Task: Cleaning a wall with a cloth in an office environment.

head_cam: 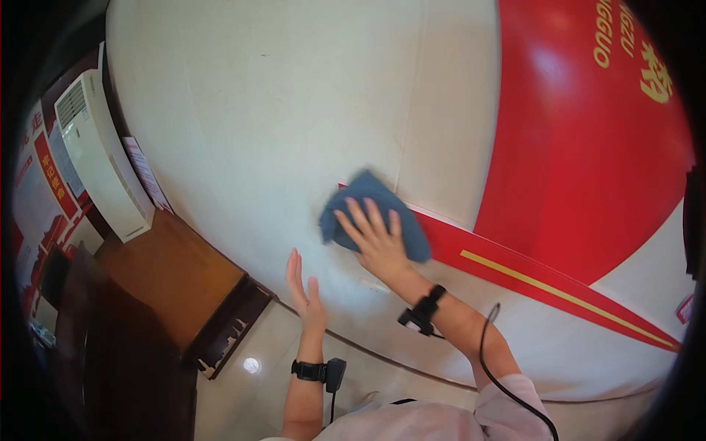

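My right hand point(380, 237) lies flat with fingers spread on a blue cloth point(411, 229), holding it against the white wall point(248, 138). The cloth covers the left end of a red strip point(513, 270) with a yellow line along it. One corner of the cloth stands up past my fingertips, slightly blurred. Lower and to the left, my left hand point(308, 297) is raised before the wall, empty, its thumb apart from the fingers. A black strap with a small box sits on each wrist.
A large red panel point(562, 165) with yellow lettering covers the wall at right. At left stand a white floor-standing air conditioner point(102, 149) and a brown wooden platform point(171, 275) with a dark edge. Pale floor tiles point(248, 397) lie below. A black cable point(485, 353) hangs by my right arm.
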{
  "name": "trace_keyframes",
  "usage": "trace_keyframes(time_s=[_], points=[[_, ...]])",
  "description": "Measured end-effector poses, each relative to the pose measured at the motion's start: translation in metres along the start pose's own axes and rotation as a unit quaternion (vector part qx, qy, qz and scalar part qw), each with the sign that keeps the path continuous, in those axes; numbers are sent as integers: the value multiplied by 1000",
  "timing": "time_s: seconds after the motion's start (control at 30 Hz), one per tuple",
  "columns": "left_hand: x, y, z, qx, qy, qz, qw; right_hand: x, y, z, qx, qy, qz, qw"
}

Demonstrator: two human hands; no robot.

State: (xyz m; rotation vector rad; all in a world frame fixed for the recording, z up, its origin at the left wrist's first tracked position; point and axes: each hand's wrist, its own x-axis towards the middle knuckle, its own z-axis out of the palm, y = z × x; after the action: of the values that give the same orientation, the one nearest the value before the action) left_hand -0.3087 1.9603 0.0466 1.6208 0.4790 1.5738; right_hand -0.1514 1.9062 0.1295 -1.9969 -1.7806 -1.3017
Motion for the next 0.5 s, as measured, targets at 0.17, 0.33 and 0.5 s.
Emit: trace_keyframes(time_s=[0.17, 0.33, 0.5], points=[[-31, 10, -21, -88, 59, -114, 988, 19, -3, 13, -13, 31, -64, 997], [-50, 2, -27, -54, 54, -151, 986, -10, 30, -40, 75, -79, -87, 990], [-66, -5, 9, -62, 21, -189, 980, -111, 98, -107, -49, -76, 16, 996]])
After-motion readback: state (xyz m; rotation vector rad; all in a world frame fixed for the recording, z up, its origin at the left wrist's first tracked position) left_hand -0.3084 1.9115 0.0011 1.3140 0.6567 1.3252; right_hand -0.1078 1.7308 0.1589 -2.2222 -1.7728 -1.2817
